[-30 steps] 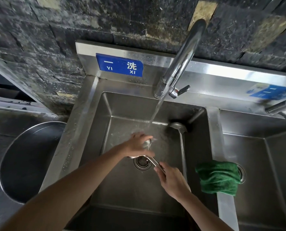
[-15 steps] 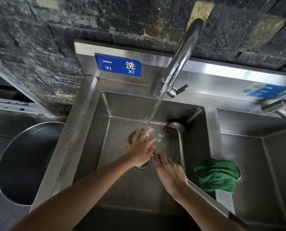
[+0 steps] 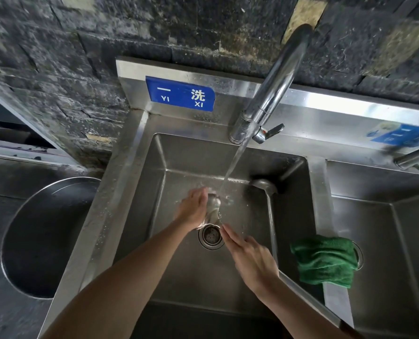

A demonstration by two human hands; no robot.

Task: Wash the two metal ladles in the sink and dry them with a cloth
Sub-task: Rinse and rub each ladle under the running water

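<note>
One metal ladle (image 3: pixel 213 206) is in the left basin under the running water, bowl end up near the stream. My left hand (image 3: pixel 193 209) is cupped around the bowl's left side. My right hand (image 3: pixel 250 258) lies over its long handle, which runs out past my wrist toward the lower right. The second ladle (image 3: pixel 264 185) rests in the same basin, bowl at the back right corner, handle lying along the right wall. A folded green cloth (image 3: pixel 323 260) sits on the divider between the two basins.
The tall faucet (image 3: pixel 272 94) pours a stream (image 3: pixel 233 165) into the steel sink (image 3: pixel 130 167); the drain (image 3: pixel 211 237) lies below my hands. A second basin (image 3: pixel 387 241) and tap (image 3: pixel 416 160) are to the right, a round metal bowl (image 3: pixel 44 236) to the left.
My left hand slid from on top of the ladle's bowl to its left side. The bowl now shows under the stream. My right hand stayed on the handle.
</note>
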